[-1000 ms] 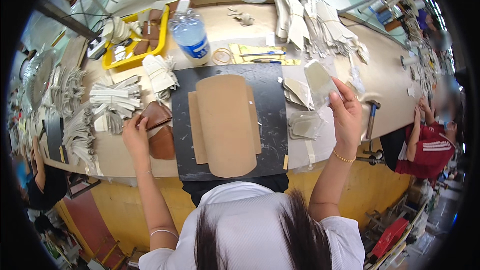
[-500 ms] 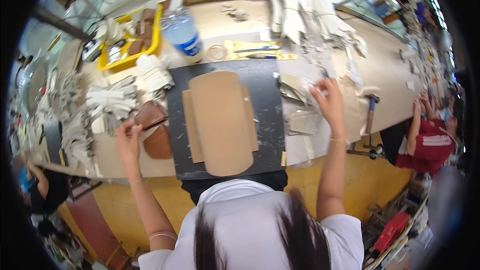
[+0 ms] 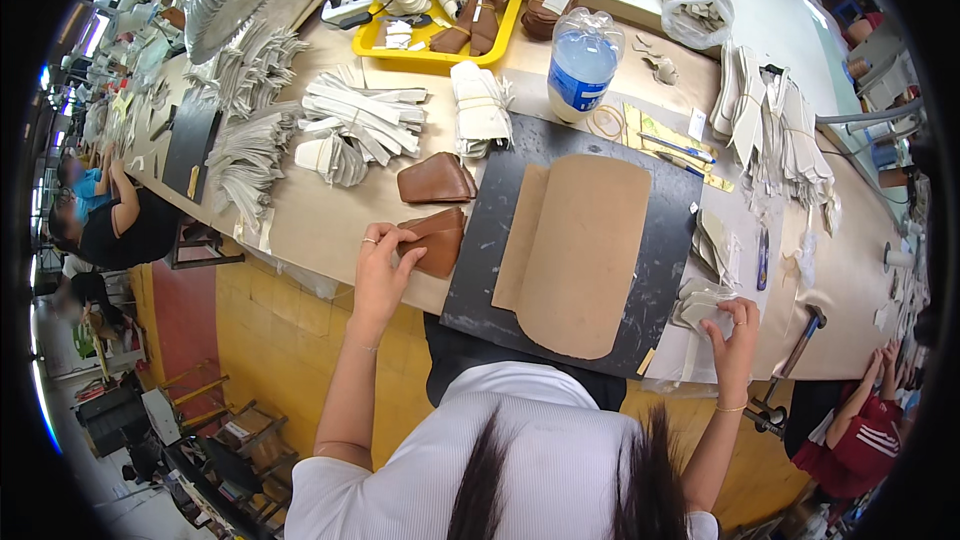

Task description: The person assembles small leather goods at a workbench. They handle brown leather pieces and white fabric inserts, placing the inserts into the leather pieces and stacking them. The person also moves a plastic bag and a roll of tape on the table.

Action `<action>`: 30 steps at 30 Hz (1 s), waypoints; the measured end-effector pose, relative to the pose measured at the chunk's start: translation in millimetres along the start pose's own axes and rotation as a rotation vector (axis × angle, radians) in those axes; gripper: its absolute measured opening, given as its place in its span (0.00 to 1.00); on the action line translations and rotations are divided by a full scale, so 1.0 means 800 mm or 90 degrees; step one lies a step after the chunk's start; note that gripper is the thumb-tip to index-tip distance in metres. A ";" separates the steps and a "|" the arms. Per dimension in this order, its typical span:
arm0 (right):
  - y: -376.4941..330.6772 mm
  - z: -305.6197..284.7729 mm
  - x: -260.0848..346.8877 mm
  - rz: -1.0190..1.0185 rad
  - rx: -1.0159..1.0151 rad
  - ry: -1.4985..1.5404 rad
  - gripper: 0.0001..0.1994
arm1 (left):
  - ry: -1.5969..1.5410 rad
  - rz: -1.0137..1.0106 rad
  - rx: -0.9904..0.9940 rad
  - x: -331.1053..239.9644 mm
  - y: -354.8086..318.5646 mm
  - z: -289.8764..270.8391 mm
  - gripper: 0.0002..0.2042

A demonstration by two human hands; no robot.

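My left hand (image 3: 380, 265) is at a stack of brown leather pieces (image 3: 438, 243), thumb and fingertips closing on the left edge of the top piece. A second brown leather stack (image 3: 436, 180) lies just beyond it. On the right, my right hand (image 3: 735, 335) has its fingertips on the near stack of pale grey pieces (image 3: 697, 304); the fingers partly cover what they grip. Another pale stack (image 3: 712, 245) lies farther back. Between my hands, tan boards (image 3: 590, 250) overlap on a black work board (image 3: 475, 270).
A blue-handled tool (image 3: 763, 258) and a hammer (image 3: 800, 340) lie on the right. Behind are a bottle (image 3: 583, 65), a yellow tray (image 3: 400, 53) and pens (image 3: 680, 148). Bundles of pale strips (image 3: 365, 115) cover the left. Other people sit at both sides.
The view has turned, so the table appears shifted. My left hand has come onto the brown leather stack. My right hand has moved nearer to me, onto the near pale stack.
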State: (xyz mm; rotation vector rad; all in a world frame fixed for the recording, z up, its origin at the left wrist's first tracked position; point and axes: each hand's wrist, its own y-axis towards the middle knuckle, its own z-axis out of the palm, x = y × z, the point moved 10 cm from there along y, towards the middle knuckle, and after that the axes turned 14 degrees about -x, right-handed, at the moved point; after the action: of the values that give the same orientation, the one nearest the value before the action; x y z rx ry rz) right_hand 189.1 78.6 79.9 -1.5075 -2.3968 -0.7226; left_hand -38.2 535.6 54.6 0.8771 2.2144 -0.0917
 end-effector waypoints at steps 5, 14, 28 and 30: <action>0.003 0.004 0.014 -0.050 0.050 -0.078 0.16 | 0.010 0.022 0.043 -0.003 0.002 0.004 0.07; -0.018 0.009 0.012 0.085 0.442 -0.031 0.14 | -0.188 -0.057 0.188 -0.110 0.003 -0.042 0.05; 0.052 -0.034 0.084 0.298 0.108 0.592 0.10 | -0.495 -0.349 0.605 -0.192 -0.037 0.122 0.09; 0.050 -0.015 0.098 0.265 0.088 0.668 0.11 | -0.508 -0.365 0.624 -0.190 -0.039 0.127 0.10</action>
State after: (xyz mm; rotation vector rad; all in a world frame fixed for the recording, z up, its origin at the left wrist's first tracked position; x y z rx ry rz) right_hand 188.5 148.1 135.5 -1.0831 -1.2801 -0.9054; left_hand 79.8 394.2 76.3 0.4694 1.4958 -1.5931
